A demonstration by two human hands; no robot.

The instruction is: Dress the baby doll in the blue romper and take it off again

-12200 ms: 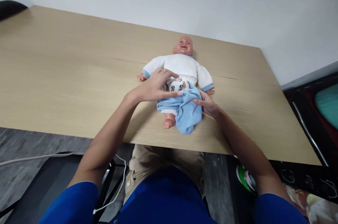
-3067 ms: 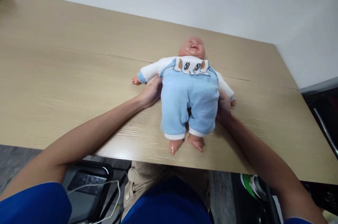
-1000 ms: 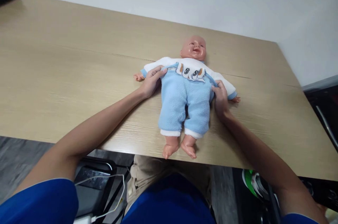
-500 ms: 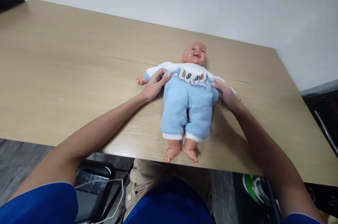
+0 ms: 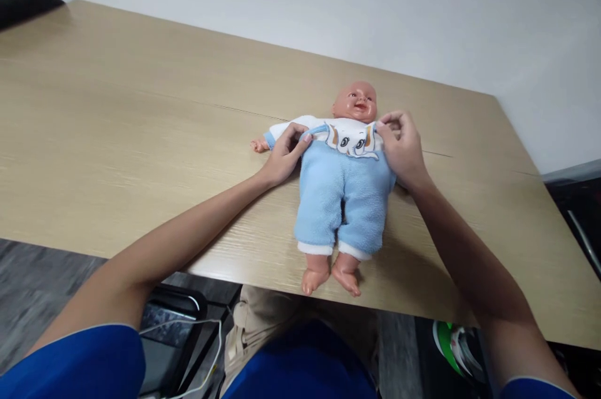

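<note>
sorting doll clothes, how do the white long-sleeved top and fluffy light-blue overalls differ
The white long-sleeved top has a blue cuff; the fluffy light-blue overalls have white hems. The overalls bear an animal face; the top's visible part shows none. Both dress the bald plastic doll.

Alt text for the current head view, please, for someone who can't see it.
The left hand and right hand grip the top of the blue overalls on a doll, one at each side of the animal-face bib. The doll lies on its back on a wooden table, feet toward the camera.
</note>
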